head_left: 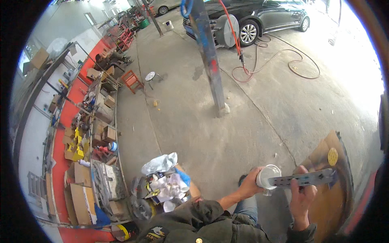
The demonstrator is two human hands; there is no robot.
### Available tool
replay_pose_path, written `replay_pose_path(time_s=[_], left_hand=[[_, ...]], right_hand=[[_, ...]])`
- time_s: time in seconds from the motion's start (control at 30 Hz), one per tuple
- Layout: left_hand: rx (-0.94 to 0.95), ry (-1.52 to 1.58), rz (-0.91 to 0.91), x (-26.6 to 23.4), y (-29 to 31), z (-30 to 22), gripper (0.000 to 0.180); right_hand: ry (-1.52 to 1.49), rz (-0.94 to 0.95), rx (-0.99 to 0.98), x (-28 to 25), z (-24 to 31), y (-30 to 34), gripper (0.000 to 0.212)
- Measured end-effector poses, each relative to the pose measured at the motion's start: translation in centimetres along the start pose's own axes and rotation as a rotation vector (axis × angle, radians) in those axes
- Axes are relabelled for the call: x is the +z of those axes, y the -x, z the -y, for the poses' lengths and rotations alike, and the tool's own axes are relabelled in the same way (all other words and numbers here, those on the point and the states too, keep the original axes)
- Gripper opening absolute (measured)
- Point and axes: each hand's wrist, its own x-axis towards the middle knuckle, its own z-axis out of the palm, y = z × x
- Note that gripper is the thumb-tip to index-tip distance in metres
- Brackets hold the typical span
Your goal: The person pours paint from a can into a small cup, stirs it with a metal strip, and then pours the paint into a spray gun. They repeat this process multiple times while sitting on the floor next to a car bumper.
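My left hand (pixel 249 184) is closed round a clear plastic cup (pixel 263 177) in front of me, toward the lower right. A flat grey mixing stick (pixel 322 177), printed with small marks, is pinched in the fingers of my right hand (pixel 302 197). The stick lies nearly level, its left end at the cup's mouth and its other end sticking out to the right. What the cup holds is too pale to make out. Beyond the stick, a round yellow disc with holes (pixel 332 156) rests on a brown board (pixel 323 152).
A heap of rubbish and wrappers (pixel 168 186) stands at my lower left. Cluttered shelves (pixel 103 133) run along the left wall. Ahead rises a steel post (pixel 208 65), with a red hose (pixel 253 73) and a dark car (pixel 279 16) beyond. A stool (pixel 150 76) and red chair (pixel 131 81) stand farther back.
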Motion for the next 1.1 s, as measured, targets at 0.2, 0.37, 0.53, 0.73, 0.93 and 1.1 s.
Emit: replay_pose_path(time_s=[0.2, 0.37, 0.53, 0.73, 0.93, 1.1], left_hand=[[-0.148, -0.010, 0.125, 1.8, -23.5, -5.7, 0.080], [-0.076, -0.002, 0.234, 6.8, -42.3, -9.3, 0.076], [-0.021, 0.056, 0.415, 15.7, -61.0, -10.1, 0.080], [0.055, 0.143, 0.751, 28.4, -83.6, -11.2, 0.079], [0.076, 0.234, 1.112, 44.5, -104.6, -18.0, 0.080], [0.032, 0.227, 1.155, 60.6, -119.1, -21.6, 0.075]], right_hand=[[0.146, -0.193, -0.169, -3.5, -12.0, -22.0, 0.036], [0.017, 0.034, -0.117, -6.0, -20.5, -37.9, 0.034], [-0.075, 0.128, -0.061, -11.5, -31.2, -50.2, 0.029], [-0.094, 0.215, -0.081, -24.0, -46.2, -67.1, 0.022], [0.052, 0.157, 0.016, -36.8, -61.0, -80.2, 0.018], [0.245, -0.009, 0.319, -48.2, -73.9, -85.1, 0.028]])
